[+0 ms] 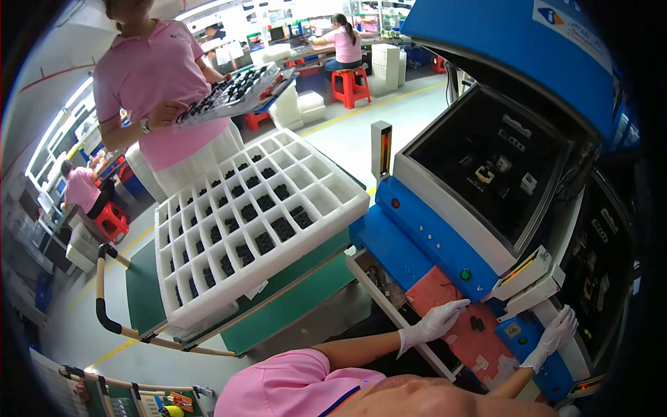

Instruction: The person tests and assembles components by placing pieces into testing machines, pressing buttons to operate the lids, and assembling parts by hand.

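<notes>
Both my hands wear white gloves. My left hand (435,323) lies over the pink mat (424,292), its fingers stretched toward the blue machine's front edge, with nothing visible in them. Just right of it, small black parts (476,324) rest on the mat. My right hand (554,338) is at the edge of the right machine, beside a blue panel with a green button (523,340). Its fingers are extended and lie near one another; I see no object in them. A foam tray (260,279) with many black parts in its compartments stands left of the machines.
A person in pink (156,90) stands behind the foam tray, holding a clear tray of black parts (229,97). An open drawer (389,306) juts out beside the mat. Two others sit on red stools (352,87) farther back. A light sensor post (381,149) stands beside the machine.
</notes>
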Demonstrator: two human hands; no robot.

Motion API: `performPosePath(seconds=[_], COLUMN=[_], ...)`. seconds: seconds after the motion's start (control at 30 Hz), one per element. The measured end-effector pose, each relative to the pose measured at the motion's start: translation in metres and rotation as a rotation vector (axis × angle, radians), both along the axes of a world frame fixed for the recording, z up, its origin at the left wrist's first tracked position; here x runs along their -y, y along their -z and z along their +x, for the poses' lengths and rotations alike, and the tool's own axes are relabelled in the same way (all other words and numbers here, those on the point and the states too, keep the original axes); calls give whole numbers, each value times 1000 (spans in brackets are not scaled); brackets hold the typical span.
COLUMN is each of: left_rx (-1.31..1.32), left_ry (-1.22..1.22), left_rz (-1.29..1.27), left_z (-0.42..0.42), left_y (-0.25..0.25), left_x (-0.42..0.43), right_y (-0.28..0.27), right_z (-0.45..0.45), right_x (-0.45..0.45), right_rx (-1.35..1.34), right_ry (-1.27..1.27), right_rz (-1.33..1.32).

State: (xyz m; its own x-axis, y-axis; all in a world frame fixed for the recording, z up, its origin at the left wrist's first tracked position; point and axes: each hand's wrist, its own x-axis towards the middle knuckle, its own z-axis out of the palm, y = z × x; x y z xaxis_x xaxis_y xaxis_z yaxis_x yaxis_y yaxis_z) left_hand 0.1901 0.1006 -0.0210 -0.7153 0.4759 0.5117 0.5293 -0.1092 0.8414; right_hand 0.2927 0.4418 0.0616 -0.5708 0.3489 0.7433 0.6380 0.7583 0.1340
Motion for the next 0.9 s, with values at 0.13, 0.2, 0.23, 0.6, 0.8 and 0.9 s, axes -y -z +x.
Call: performPosePath(seconds=[0.13,0.2,0.23,0.6,0.8,0.9], left_rx=[287,363,431,443,631,589], left_ry=[95,107,120,217,237,271], left_rz=[-64,-74,-87,0,74,10], left_z=[2,5,5,-9,-6,-6], left_y=[-9,-18,-25,-9,-28,-28], left_x=[3,6,9,8,11,14], right_y=[-1,-2,-3,2,-4,-4], right_z=[0,3,3,0,0,-1], right_x=[-1,1,3,3,0,1], right_rx=[10,9,-1,-17,4,1], right_ry=[-4,-12,-18,8,-6,-1], right_rz=[2,1,-4,16,-36,-24])
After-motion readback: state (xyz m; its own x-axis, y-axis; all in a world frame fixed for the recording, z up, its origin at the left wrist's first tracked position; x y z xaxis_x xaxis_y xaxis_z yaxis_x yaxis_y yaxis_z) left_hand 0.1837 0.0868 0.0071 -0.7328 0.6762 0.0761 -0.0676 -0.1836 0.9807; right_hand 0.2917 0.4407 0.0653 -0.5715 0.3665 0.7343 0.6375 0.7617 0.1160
